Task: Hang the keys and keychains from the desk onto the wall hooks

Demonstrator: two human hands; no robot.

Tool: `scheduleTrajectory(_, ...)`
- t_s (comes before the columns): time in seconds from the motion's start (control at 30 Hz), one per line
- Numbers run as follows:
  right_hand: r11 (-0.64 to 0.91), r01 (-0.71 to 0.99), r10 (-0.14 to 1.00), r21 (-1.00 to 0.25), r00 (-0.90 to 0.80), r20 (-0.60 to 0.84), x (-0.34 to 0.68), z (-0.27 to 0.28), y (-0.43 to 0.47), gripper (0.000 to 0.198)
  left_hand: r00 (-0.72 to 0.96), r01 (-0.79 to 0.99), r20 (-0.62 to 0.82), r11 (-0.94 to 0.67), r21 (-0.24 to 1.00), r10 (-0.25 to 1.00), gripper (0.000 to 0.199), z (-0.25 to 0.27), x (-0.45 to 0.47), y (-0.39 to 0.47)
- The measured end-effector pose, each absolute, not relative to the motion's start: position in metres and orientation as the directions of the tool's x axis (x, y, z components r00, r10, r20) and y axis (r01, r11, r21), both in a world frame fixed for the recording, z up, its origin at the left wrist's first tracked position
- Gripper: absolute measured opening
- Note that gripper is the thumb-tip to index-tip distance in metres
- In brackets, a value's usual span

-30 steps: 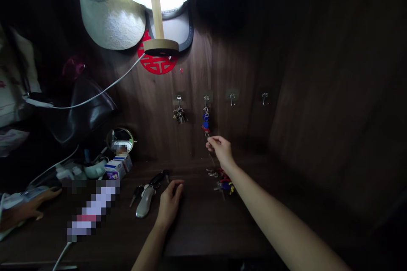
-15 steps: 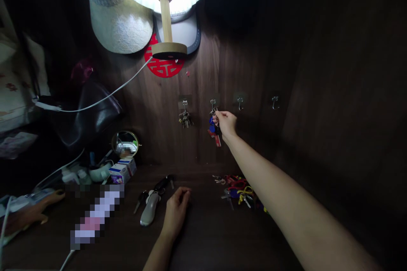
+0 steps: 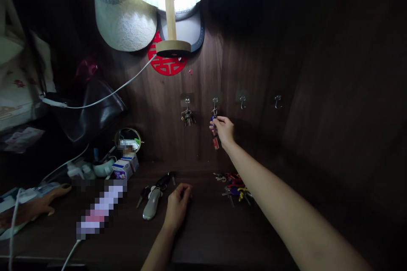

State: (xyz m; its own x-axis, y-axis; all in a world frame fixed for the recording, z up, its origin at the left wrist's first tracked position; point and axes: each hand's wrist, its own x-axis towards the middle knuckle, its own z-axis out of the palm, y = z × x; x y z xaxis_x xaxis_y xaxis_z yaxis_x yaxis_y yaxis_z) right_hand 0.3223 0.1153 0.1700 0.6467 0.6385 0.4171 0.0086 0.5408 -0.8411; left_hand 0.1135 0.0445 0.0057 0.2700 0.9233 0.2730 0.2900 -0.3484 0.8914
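Observation:
My right hand [image 3: 224, 129] pinches a bunch of keys with blue and red tags [image 3: 215, 142] just below its ring. The ring hangs on the second wall hook [image 3: 215, 100] from the left. On the first hook [image 3: 187, 100] hangs another bunch of keys [image 3: 188, 118]. Down on the dark desk [image 3: 203, 237], my left hand [image 3: 178, 204] rests with its fingers curled in and nothing visible in them. Left of it lie keys with a black fob [image 3: 163, 179] and a silver-grey rounded piece [image 3: 151, 204]. Under my right forearm is a pile of keys with coloured tags [image 3: 234, 189], partly hidden.
Two bare hooks [image 3: 243, 101] [image 3: 277, 101] are on the wall to the right. A lit lamp [image 3: 171, 17] is above, its white cable [image 3: 111, 93] running left past a dark bag [image 3: 95, 110]. A round mirror [image 3: 127, 139], small boxes [image 3: 122, 169] and a wooden hand [image 3: 34, 209] stand left.
My right hand has moved down from the ring at the hook to the tags; the ring now hangs on the hook. My left hand stays on the desk. The view has shifted slightly.

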Motion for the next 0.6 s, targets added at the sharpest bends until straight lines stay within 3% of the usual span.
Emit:
scheduleTrajectory(0.13, 0.514, 0.008, 0.668, -0.858, 0.623, 0.406, 0.326, 0.148, 0.106, 0.025, 0.258, 0.287, 0.275, -0.346, 0.893, 0.926, 0.038, 0.005, 0.114, 0.045)
scheduleTrajectory(0.6, 0.381, 0.03, 0.763, -0.924, 0.554, 0.333, 0.345, 0.087, 0.057, 0.016, 0.255, 0.349, 0.309, -0.385, 0.854, 0.916, 0.036, 0.008, 0.112, 0.04)
